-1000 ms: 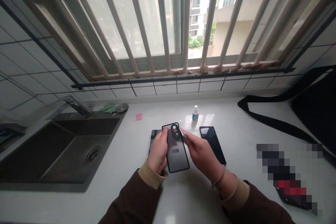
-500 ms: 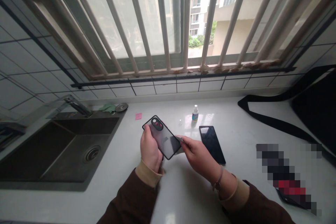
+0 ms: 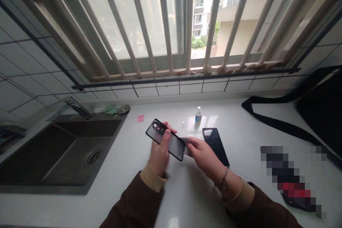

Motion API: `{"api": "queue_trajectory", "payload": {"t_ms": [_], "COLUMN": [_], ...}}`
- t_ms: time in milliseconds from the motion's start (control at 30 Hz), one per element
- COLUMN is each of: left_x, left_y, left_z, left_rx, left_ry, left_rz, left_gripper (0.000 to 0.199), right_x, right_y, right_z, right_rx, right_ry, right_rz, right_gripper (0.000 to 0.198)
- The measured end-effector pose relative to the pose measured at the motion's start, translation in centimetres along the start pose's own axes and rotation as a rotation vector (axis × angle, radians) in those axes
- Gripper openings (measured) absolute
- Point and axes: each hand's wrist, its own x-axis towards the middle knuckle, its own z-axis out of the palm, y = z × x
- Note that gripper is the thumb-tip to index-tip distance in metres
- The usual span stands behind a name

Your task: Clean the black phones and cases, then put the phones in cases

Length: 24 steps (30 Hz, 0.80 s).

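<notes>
A phone case with a black rim, a frosted clear back and a camera cutout is tilted above the counter. My left hand is closed around it, thumb across the back and fingertips showing beyond the far edge. At the case's lower right end, my right hand pinches a thin grey piece that looks like a cloth. Part of that piece is hidden by the fingers and the case. A dark phone lies flat just beyond my right wrist.
Behind the phone stands a small white bottle. A pink sticky note lies on the white counter. To the left is a sink with a faucet. A black strap and a pixelated item are on the right.
My left hand has shifted its hold, its thumb now across the back of the case. The case has turned and tilted. My right hand moved slightly right, keeping its pinch.
</notes>
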Motion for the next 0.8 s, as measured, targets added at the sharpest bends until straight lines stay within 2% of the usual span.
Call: {"api": "queue_trajectory", "payload": {"t_ms": [133, 333, 500, 700, 733, 800], "left_x": [0.3, 0.0, -0.2, -0.4, -0.3, 0.1], "left_y": [-0.2, 0.5, 0.9, 1.2, 1.2, 1.1], "left_z": [0.1, -0.1, 0.0, -0.1, -0.2, -0.4], "left_rx": [-0.025, 0.132, 0.252, 0.308, 0.29, 0.174], "left_ry": [0.083, 0.028, -0.014, 0.102, 0.122, 0.148], "left_rz": [0.059, 0.193, 0.308, 0.364, 0.354, 0.229], "left_gripper": [0.046, 0.05, 0.044, 0.05, 0.049, 0.051], "right_x": [-0.4, -0.8, -1.0, -1.2, -1.2, -1.1], "right_y": [-0.7, -1.1, -0.9, -1.2, -1.3, -1.2], "right_z": [0.5, 0.8, 0.9, 0.8, 0.8, 0.8], "right_rx": [0.245, 0.472, 0.509, 0.478, 0.459, 0.43], "right_ry": [-0.039, -0.126, -0.151, -0.24, -0.235, -0.159], "right_rz": [0.161, 0.227, 0.243, 0.327, 0.347, 0.371], "right_gripper": [0.03, 0.038, 0.039, 0.034, 0.033, 0.03]}}
